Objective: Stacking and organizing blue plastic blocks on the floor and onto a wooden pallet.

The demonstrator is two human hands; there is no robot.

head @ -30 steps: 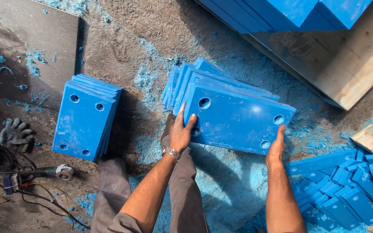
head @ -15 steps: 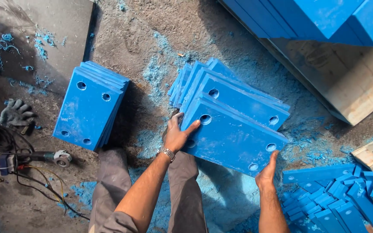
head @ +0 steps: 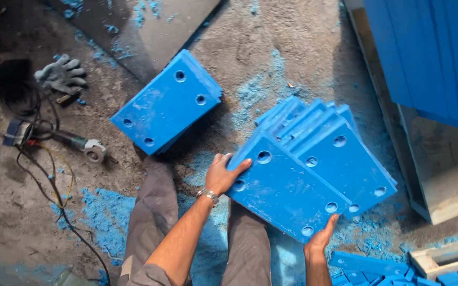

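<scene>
A blue rectangular plate (head: 287,190) with round holes at its corners is lifted off a fanned pile of like blue plates (head: 319,132) on the ground. My left hand (head: 223,173) grips its near left corner, fingers over the top face. My right hand (head: 320,239) holds its lower right edge from beneath. A second stack of blue plates (head: 168,103) lies to the left on the dirt, apart from both hands. My knees in grey trousers (head: 157,212) are below the plate.
An angle grinder (head: 78,143) with black cable (head: 43,175) lies at left, grey work gloves (head: 62,74) behind it. Blue shavings cover the dirt. Large blue panels (head: 430,53) on a wooden frame (head: 441,169) stand at right. Small blue offcuts (head: 377,267) lie lower right.
The plate has come up off the pile and turned toward me. My right hand slid from its right edge to its lower corner. The view has swung left.
</scene>
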